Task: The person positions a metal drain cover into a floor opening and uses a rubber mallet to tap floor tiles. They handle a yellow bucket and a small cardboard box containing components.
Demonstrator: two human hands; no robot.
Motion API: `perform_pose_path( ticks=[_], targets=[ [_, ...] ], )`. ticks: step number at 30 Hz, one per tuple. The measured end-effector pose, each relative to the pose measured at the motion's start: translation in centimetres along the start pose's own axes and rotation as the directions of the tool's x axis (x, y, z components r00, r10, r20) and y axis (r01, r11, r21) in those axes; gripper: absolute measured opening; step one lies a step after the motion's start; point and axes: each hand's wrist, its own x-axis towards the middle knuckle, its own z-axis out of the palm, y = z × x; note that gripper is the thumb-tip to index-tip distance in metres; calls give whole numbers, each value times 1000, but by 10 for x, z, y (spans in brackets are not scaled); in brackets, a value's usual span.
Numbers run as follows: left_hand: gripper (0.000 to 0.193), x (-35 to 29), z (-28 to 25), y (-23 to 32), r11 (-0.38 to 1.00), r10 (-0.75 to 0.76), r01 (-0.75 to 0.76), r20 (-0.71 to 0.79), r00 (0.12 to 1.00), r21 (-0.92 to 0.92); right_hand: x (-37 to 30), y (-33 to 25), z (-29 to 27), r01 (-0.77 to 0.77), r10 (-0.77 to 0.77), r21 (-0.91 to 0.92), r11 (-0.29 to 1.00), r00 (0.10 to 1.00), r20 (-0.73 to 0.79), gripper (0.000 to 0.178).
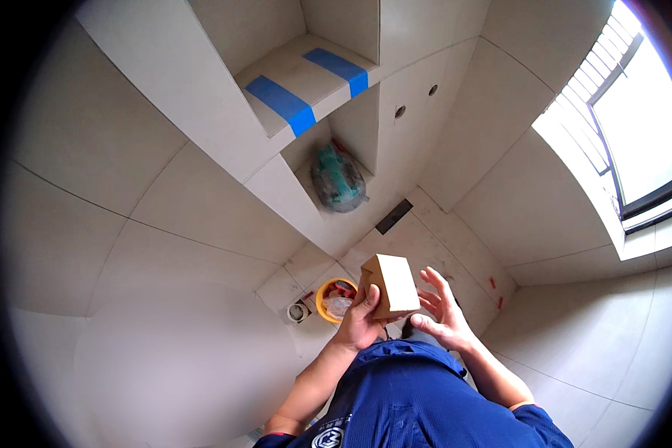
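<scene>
A small brown cardboard box (396, 282) is held up in front of my body. My left hand (360, 322) grips it from the left and below, with the thumb along its side. Just right of the box is my right hand (442, 313), its fingers spread and slightly curled, holding nothing. The box's left end looks partly folded in; what is inside, if anything, cannot be seen.
On the floor below stands a yellow bucket (322, 301) with mixed items, beside a white roll-like object (297, 311). A wall niche holds a teal plastic-wrapped bundle (339, 178); blue tape (280, 103) crosses its upper shelf. A dark drain (393, 216) and a window (642, 119) lie to the right.
</scene>
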Motion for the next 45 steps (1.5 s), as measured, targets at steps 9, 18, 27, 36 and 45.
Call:
perform_pose_path(
  ticks=[9,18,27,36,45],
  targets=[
    [79,-7,-31,-5,825,314,-257,-30,949,503,15,-22,27,-152,138,190,970,987,83,98],
    [69,-21,-10,17,951,131,-102,-80,988,292,22,-8,34,-67,68,-19,998,998,11,88],
    [71,-15,-11,9,935,304,-227,-283,910,273,21,-31,56,381,-407,-677,629,904,131,71],
    [65,-10,-38,9,953,173,-168,-1,985,-253,27,-6,32,-32,12,129,991,988,152,62],
    [48,-2,-22,5,866,444,-325,-286,849,380,54,-24,19,-136,116,43,990,945,306,68]
  ],
)
